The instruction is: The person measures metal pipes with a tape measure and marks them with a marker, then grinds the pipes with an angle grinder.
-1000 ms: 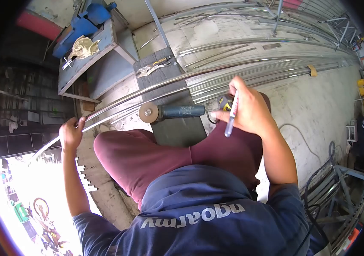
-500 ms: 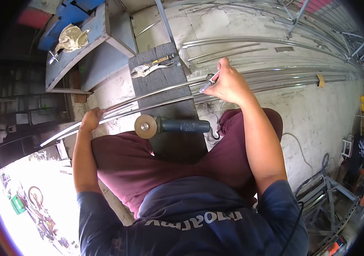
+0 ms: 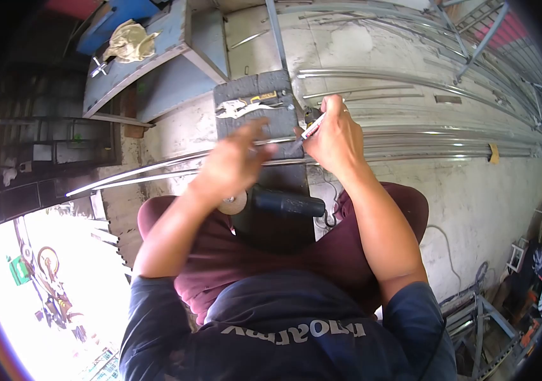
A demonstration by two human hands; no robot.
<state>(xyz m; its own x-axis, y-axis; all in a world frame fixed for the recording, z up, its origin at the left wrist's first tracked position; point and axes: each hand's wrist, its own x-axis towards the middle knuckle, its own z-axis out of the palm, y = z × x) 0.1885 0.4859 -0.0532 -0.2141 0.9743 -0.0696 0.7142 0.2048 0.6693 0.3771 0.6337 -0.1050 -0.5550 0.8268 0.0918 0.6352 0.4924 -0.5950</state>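
Two long shiny metal rods (image 3: 156, 166) lie across a dark wooden block (image 3: 255, 83). My left hand (image 3: 236, 159) is blurred above the rods, its fingers apart and nothing visible in them. Closed round a marker-like pen (image 3: 313, 129), my right hand (image 3: 338, 136) is at the right side of the block, close to the rods. A small dark item (image 3: 311, 115) beside its fingers is too small to name. An angle grinder (image 3: 289, 203) rests between my legs, its disc (image 3: 233, 203) partly behind my left forearm. Locking pliers (image 3: 249, 106) lie on the block's far part.
A blue-grey metal table (image 3: 176, 54) with a cloth (image 3: 130, 42) stands at the upper left. More metal rods (image 3: 436, 143) lie on the floor at right. Metal frames (image 3: 484, 41) stand at the upper right. A cable (image 3: 452, 254) runs over the floor.
My left hand has let go of the rods at the left and moved right, over the block. My right hand stays near the rods with the pen. The view has shifted slightly.
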